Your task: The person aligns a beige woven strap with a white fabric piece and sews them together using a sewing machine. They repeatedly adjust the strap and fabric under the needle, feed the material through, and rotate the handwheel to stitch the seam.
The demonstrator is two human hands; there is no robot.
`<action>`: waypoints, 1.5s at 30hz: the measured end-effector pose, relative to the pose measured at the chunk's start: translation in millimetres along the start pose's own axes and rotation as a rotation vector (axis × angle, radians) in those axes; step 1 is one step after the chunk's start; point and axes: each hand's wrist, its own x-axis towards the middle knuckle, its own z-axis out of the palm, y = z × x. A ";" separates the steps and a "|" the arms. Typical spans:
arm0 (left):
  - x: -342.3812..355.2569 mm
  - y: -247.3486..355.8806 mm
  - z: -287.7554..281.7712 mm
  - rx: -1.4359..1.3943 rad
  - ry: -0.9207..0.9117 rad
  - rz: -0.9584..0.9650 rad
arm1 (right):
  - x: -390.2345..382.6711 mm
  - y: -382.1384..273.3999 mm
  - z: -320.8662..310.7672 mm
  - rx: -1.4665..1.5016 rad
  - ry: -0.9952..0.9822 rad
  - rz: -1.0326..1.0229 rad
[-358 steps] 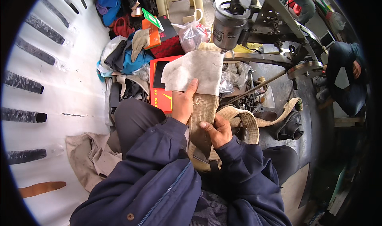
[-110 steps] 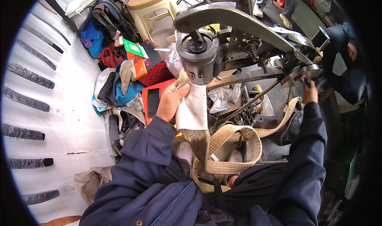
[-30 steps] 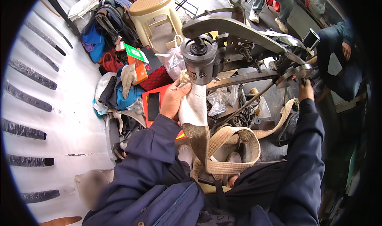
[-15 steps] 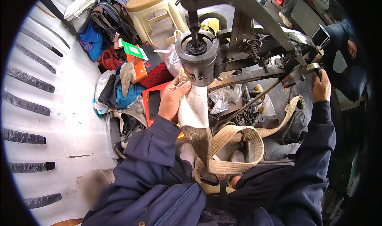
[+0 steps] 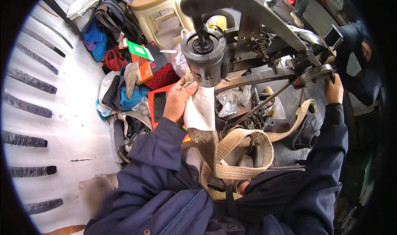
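The left hand (image 5: 178, 101) pinches the white cloth (image 5: 201, 113) just under the machine head (image 5: 202, 61), probably for keeping it steady; the right hand (image 5: 334, 89) has its grip on the wheel (image 5: 311, 77) edge, seemingly to control turning.

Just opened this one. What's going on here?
A person is working at a metal machine. The left hand pinches pale cloth, its upper end beneath the machine's round head. The right hand grips the edge of the machine's wheel. A tan quilted strap loops below, to the right of the cloth.
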 end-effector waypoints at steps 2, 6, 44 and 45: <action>-0.3 0.0 -0.6 -0.020 -0.015 0.007 | 3.1 19.8 18.2 -0.125 0.117 -0.039; 0.1 -0.9 -2.6 -0.014 -0.024 -0.013 | 6.3 64.5 33.8 -0.147 0.051 -0.050; 6.1 2.0 -3.4 0.010 -0.033 0.013 | -5.7 85.8 61.2 -0.128 -0.167 0.082; 6.2 2.1 -3.3 0.009 -0.029 0.012 | -18.0 75.5 66.8 -0.102 -0.262 0.097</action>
